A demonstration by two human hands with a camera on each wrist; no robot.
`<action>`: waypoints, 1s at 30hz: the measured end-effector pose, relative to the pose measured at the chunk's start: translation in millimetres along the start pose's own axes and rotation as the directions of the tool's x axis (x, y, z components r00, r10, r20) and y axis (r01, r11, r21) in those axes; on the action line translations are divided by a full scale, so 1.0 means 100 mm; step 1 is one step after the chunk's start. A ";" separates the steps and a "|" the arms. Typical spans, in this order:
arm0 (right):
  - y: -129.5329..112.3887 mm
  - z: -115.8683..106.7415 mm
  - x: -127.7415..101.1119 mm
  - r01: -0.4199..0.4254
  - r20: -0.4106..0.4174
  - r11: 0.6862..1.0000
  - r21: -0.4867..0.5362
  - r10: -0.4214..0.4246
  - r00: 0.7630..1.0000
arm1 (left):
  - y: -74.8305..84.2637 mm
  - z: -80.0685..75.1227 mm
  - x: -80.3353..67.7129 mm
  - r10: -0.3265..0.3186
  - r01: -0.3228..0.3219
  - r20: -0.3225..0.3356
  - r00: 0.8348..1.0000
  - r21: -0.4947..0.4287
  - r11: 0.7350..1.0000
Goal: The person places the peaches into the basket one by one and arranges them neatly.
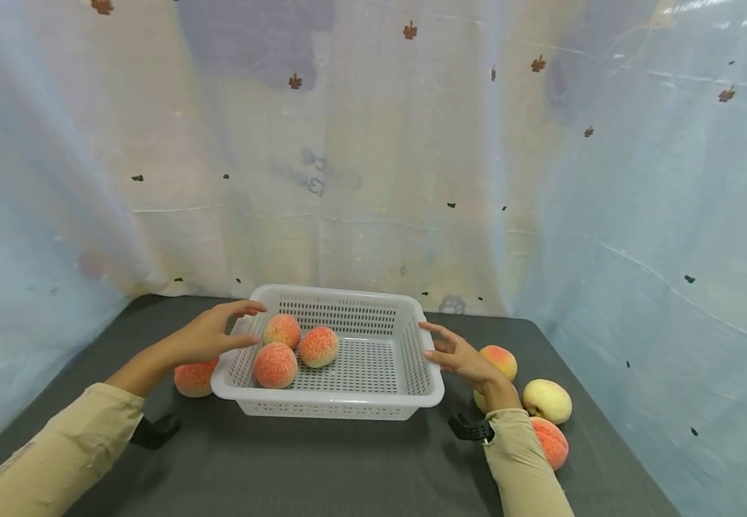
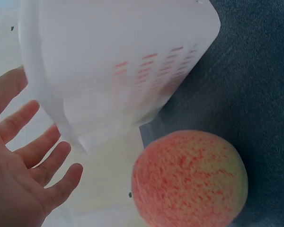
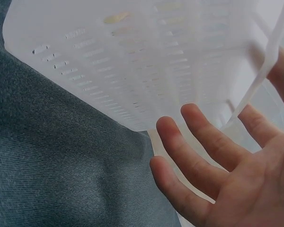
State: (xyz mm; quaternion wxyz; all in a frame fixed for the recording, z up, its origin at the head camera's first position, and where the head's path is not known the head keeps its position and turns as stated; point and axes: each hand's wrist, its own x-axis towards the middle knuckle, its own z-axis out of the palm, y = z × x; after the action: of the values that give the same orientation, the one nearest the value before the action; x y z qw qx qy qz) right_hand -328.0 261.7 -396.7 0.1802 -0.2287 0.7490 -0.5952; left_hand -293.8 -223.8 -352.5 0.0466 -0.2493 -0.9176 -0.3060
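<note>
A white perforated plastic basket (image 1: pixel 341 407) stands on the dark table, with three red-speckled peaches (image 1: pixel 275 365) grouped at its left end. At the basket's left rim is my left hand (image 1: pixel 208 335), its thumb and fingers spread apart and nothing between them. My right hand (image 1: pixel 463 357) is at the opposite rim, fingertips right at the edge. In the right wrist view, the fingers of that hand are loosely bent beside the basket wall (image 3: pixel 99 61). Outside the basket, below my left hand, lies another peach (image 2: pixel 191 179).
Right of the basket lie several more fruits, among them a pale yellow peach (image 1: pixel 547 401) and a red one (image 1: pixel 550 442); my right forearm partly covers some. A pale plastic curtain (image 1: pixel 373 179) hangs behind the table (image 1: pixel 308 467) and along its sides.
</note>
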 end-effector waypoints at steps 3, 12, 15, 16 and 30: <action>0.00 0.00 0.00 0.007 0.005 1.000 0.003 -0.007 1.000 | -0.04 -0.03 -0.04 0.010 -0.010 -0.016 1.000 -0.016 1.000; -0.01 0.00 0.00 0.006 0.006 1.000 0.007 -0.006 1.000 | -0.21 -0.09 -0.16 0.009 -0.011 -0.041 0.999 -0.043 0.999; -0.01 0.01 0.00 0.001 0.001 1.000 0.007 -0.001 1.000 | -0.23 -0.10 -0.20 0.013 -0.016 -0.051 0.999 -0.047 0.999; 0.00 0.01 0.00 -0.001 -0.001 1.000 0.007 0.001 1.000 | -0.24 -0.10 -0.21 0.012 -0.015 -0.053 0.999 -0.050 0.999; 0.00 0.01 0.00 0.006 -0.001 1.000 0.002 -0.006 1.000 | -0.49 -0.12 -0.39 0.005 -0.010 -0.104 0.995 -0.047 0.999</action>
State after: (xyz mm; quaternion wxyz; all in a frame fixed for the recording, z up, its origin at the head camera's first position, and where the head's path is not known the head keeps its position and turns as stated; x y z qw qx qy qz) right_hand -327.3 261.2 -397.4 0.1781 -0.2304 0.7479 -0.5965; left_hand -284.5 -281.6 -378.6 0.0894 -0.2376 -0.9055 -0.3401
